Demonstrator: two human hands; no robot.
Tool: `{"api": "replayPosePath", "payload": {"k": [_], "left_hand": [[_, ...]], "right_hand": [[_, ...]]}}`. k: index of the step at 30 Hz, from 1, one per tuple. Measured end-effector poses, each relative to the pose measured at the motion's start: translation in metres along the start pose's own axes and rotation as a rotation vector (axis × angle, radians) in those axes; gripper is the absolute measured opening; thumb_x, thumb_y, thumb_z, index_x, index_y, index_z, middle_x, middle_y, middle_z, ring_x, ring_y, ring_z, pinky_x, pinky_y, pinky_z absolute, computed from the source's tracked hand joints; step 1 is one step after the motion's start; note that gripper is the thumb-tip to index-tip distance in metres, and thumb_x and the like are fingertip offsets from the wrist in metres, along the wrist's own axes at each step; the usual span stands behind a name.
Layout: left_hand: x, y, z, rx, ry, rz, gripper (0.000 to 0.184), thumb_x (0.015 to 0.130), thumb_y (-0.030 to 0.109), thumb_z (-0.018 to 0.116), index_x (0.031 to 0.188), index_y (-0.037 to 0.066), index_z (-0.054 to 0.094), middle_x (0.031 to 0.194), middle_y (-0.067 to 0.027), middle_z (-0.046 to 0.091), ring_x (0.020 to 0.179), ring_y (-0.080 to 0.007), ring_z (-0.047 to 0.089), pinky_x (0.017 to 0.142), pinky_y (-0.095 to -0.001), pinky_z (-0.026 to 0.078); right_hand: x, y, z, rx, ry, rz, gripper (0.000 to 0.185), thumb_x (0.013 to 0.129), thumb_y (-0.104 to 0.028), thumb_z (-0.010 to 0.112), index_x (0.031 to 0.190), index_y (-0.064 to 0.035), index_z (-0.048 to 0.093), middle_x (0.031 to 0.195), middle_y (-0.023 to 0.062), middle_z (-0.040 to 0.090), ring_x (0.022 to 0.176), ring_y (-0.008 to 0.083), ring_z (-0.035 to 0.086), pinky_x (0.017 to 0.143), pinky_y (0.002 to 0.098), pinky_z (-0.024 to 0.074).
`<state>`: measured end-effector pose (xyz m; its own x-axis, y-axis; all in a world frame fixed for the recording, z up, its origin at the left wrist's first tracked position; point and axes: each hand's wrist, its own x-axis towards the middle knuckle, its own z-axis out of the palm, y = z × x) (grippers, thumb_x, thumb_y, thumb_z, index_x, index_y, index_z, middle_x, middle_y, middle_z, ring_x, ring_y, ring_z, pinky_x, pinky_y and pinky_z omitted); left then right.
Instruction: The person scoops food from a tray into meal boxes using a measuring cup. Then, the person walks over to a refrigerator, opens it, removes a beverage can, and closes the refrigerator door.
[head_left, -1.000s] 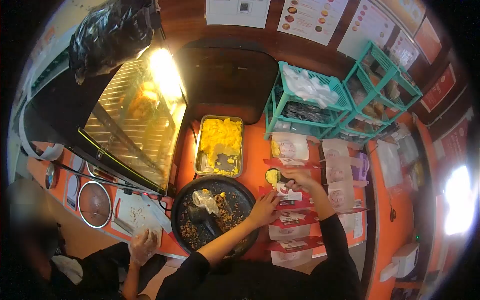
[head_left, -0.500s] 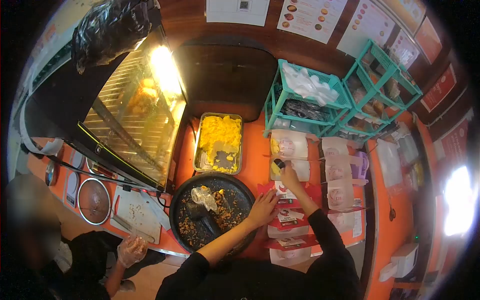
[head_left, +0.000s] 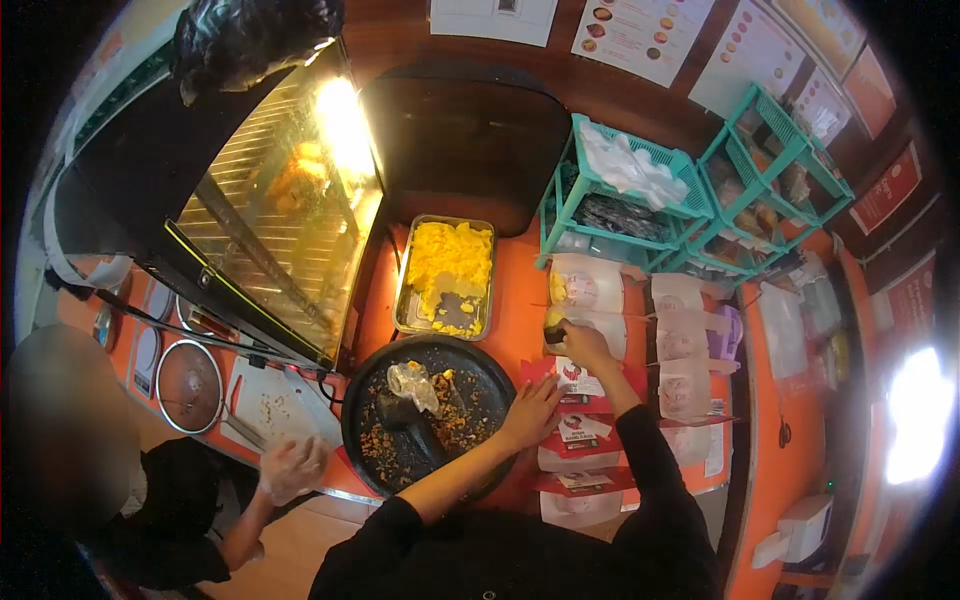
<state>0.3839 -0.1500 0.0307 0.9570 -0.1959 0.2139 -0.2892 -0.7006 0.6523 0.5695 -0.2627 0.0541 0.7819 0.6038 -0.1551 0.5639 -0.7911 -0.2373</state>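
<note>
My right hand [head_left: 588,348] is closed around a small dark utensil [head_left: 553,334], whose exact kind I cannot make out. The utensil is over an opened paper food box [head_left: 605,328], with yellow food [head_left: 554,315] by its tip, at the box's left side. My left hand [head_left: 531,412] lies flat with fingers stretched, touching the red-and-white lid flap [head_left: 578,377] of a nearer box. More red-and-white boxes [head_left: 583,430] are lined up toward me. To the left of my left hand is a large black stone mortar [head_left: 487,385] with brown crumbs, a pestle [head_left: 420,440] and a crumpled plastic bag [head_left: 412,385].
A metal tray [head_left: 400,318] of yellow scrambled egg stands behind the mortar. Left is a lit display warmer [head_left: 270,220]; green racks [head_left: 640,205] stand at the back right. A co-worker's gloved hand [head_left: 292,468] is near a cutting board [head_left: 268,405] with a knife.
My right hand has shifted slightly, tipping the utensil downward at the box. The co-worker's gloved hand has moved up and right toward the cutting board. The view has shifted a little.
</note>
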Motion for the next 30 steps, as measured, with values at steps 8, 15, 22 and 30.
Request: {"api": "replayPosePath", "payload": {"k": [8, 15, 22, 30], "left_hand": [[0.0, 0.003, -0.002, 0.018, -0.043, -0.019, 0.053, 0.086, 0.024, 0.059, 0.134, 0.007, 0.045, 0.143, -0.0173, 0.037, 0.135, -0.0338, 0.034, 0.109, -0.0529, 0.028], [0.002, 0.0, -0.003, 0.019, -0.021, -0.021, 0.054, 0.086, 0.025, 0.059, 0.135, 0.007, 0.043, 0.144, -0.0165, 0.036, 0.136, -0.033, 0.033, 0.109, -0.0525, 0.028], [0.001, 0.006, -0.012, -0.021, 0.028, -0.017, 0.055, 0.085, 0.02, 0.06, 0.134, 0.006, 0.042, 0.143, -0.0172, 0.036, 0.135, -0.0349, 0.034, 0.108, -0.0525, 0.029], [-0.014, 0.019, -0.028, -0.085, 0.216, -0.101, 0.058, 0.089, 0.023, 0.053, 0.14, 0.004, 0.033, 0.143, -0.0199, 0.034, 0.135, -0.0391, 0.03, 0.11, -0.054, 0.024]], "right_hand": [[0.014, 0.025, 0.003, 0.048, 0.064, 0.076, 0.029, 0.087, -0.018, 0.053, 0.115, -0.0101, 0.055, 0.086, 0.0249, 0.064, 0.085, 0.0417, 0.063, 0.075, 0.0521, 0.0479], [0.016, 0.023, 0.001, 0.045, 0.113, 0.056, 0.033, 0.081, -0.013, 0.055, 0.114, -0.0092, 0.055, 0.085, 0.0223, 0.066, 0.081, 0.0407, 0.064, 0.07, 0.05, 0.0501], [-0.005, -0.014, -0.027, -0.002, 0.182, 0.08, 0.029, 0.086, -0.015, 0.052, 0.113, -0.0087, 0.053, 0.083, 0.0243, 0.065, 0.079, 0.0428, 0.063, 0.069, 0.0526, 0.0487], [0.039, -0.102, -0.04, 0.55, 0.165, -0.17, 0.034, 0.094, -0.016, 0.046, 0.126, -0.0061, 0.046, 0.082, 0.0231, 0.063, 0.079, 0.0387, 0.064, 0.07, 0.0438, 0.049]]}}
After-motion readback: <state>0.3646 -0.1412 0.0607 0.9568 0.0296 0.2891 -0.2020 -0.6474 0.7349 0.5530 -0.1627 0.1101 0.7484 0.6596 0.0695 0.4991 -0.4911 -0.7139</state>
